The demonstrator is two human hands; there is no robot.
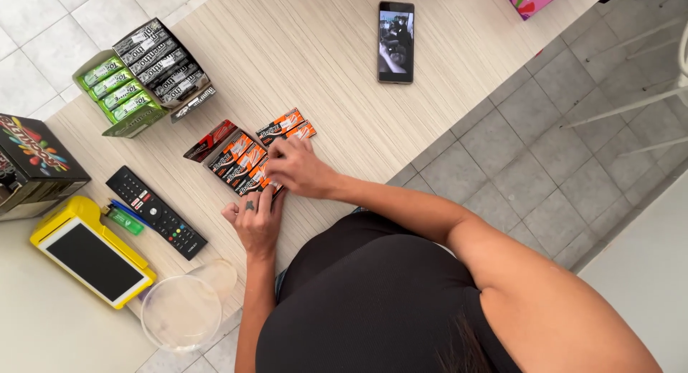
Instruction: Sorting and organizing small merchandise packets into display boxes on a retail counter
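Orange packets point(247, 158) lie in a loose row on the table point(322, 50), just right of the remote point(156, 212). Both hands, left point(254, 219) and right point(294, 169), press flat, fingers spread, gripping nothing. Risk: a sideways nudge could scatter the row.

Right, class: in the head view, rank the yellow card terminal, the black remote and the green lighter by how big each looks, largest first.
1. Yellow card terminal
2. Black remote
3. Green lighter
All lie side by side, so nearness hardly skews this.
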